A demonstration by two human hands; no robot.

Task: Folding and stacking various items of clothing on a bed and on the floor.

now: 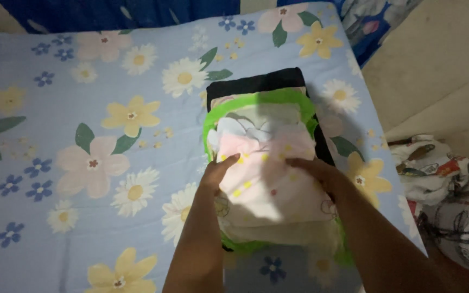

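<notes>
Both hands, left hand (pixel 219 169) and right hand (pixel 316 172), press flat on pink cloth (pixel 267 179) lying lengthwise away.

Your approach from the left is unobstructed: the flowered bed sheet (pixel 55 163) lies bare from its left edge to the folded clothes stack (pixel 267 163). The stack occupies the sheet's right portion, near the right edge. Beyond that edge, a crumpled patterned cloth heap (pixel 451 195) blocks low passage.
</notes>
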